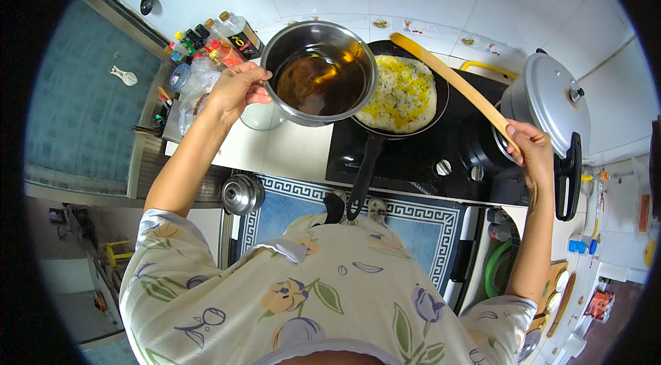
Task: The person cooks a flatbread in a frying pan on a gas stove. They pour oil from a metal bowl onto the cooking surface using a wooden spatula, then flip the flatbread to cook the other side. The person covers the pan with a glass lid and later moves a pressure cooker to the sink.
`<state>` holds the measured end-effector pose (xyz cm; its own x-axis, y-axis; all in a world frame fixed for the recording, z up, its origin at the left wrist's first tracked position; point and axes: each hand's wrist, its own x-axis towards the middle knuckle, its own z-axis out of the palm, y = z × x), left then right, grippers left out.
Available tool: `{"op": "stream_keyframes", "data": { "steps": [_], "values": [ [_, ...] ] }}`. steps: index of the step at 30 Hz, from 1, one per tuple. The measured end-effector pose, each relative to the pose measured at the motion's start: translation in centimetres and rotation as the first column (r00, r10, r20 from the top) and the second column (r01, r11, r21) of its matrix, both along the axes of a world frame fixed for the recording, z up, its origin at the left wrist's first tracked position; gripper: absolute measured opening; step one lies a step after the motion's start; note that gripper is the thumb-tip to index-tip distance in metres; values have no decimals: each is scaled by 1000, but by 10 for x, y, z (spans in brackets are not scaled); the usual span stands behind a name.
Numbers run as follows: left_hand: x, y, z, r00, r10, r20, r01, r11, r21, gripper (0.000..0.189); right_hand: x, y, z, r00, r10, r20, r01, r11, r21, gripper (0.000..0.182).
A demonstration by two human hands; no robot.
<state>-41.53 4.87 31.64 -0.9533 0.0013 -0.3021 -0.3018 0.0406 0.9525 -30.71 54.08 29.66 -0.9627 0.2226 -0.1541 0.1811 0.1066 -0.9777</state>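
My left hand (245, 87) grips the near-left rim of a steel bowl (310, 37), thumb at the edge. Amber liquid, apparently oil, lies in the bowl (312, 81). Held above the counter, the bowl overlaps the left edge of a black frying pan (442, 102). A round, pale flatbread (397, 94) with green flecks and yellow, oily patches lies in the pan. My right hand (532, 151) pinches one end of a long wooden spatula (459, 84). The spatula slants across the pan's right side, its far end at the pan's back edge; whether it touches the pan I cannot tell.
The frying pan's handle (366, 169) juts toward me past the black gas hob (413, 158). A pressure cooker (552, 91) stands at the right. Bottles (242, 37) and a glass dish (262, 117) are on the left of the counter (294, 151). A steel pot (242, 193) sits lower left.
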Motion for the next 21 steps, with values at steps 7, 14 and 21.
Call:
{"op": "stream_keyframes", "data": {
  "steps": [7, 14, 21],
  "values": [
    [5, -12, 1, 1000, 22, -3, -22, 1000, 6, 5, -17, -20, 20, 994, 105, -32, -85, 921, 380, 17],
    [11, -17, -1, 999, 34, -18, -34, 999, 23, 5, 0, -39, 64, 965, 238, 112, -261, 811, 524, 14],
    [15, -14, -3, 999, 43, -12, -42, 999, 27, 5, 27, -37, 55, 981, 182, -62, -80, 679, 730, 17]
  ]
}}
